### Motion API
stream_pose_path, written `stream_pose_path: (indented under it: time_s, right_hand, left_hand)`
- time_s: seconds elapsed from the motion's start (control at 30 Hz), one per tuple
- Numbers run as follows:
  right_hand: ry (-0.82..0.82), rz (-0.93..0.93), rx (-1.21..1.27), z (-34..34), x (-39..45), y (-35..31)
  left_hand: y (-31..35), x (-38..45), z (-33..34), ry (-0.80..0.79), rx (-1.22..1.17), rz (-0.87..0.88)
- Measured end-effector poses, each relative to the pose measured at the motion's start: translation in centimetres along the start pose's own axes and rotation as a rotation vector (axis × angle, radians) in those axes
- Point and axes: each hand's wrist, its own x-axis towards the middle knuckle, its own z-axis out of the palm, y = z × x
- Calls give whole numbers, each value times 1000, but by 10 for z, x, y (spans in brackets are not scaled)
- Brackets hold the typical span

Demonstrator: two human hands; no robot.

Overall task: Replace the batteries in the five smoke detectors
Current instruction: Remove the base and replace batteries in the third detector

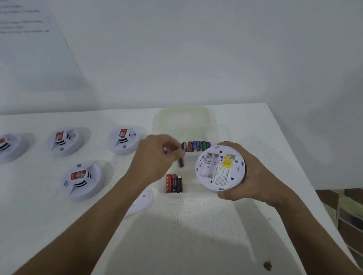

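Here battery [181, 161] pinched under left hand [155, 157] fingers.

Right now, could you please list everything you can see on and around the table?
smoke detectors on the table: four, white with red labels, left part, nearest
opened smoke detector: one, white with yellow sticker, battery bay empty, held above the table
detached cover: one, white, on the table under the left forearm
battery box: one, clear plastic, mid-table, lid open
far row of batteries: purple, red, green, in the box
near group of batteries: red, dark, in the box
table: one, white
paper sheet: one, on the wall, left
left hand: pinches a dark battery
right hand: grips the opened detector
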Motion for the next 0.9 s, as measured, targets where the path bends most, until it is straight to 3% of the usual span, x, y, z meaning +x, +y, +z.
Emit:
stream_pose_path:
  time_s: [0.1,0.3,0.53,0.63,0.73,0.9]
  right_hand:
    - [-25,11,-13,-2,-1,3]
    - [-54,19,-25,-6,1,6]
    - [-45,24,-4,-5,-2,9]
    - [-35,25,-9,-5,-3,8]
    - [-31,22,-10,-4,-4,6]
    - [-25,24,1,-4,-5,1]
  left_hand:
    - [-10,-3,15,-203,224,-2]
    - [-2,7,34,-368,627,35]
    - [-13,13,41,-392,753,89]
    - [-15,11,36,-366,678,124]
    - [-14,9,21,-306,411,98]
    - [-20,25,-8,-58,260,82]
